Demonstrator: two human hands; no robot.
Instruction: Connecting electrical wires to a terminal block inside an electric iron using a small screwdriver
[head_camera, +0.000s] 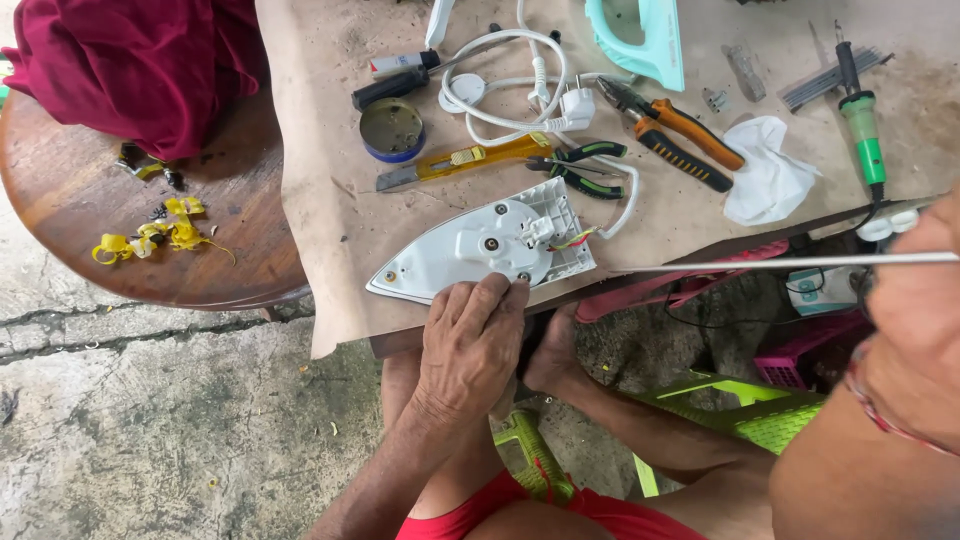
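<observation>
A: Head view: left hand (468, 345) rests, fingers loosely curled, steadying iron base (485, 250) at workbench (330, 190) edge.
B: Right hand (915, 320) pinches thin rod (780, 264). Judgement: keep the base pinned flat and bring the tip slowly toward wires (572, 239).

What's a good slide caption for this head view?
Left hand steadies an opened iron base; right hand holds a thin rod.
</observation>
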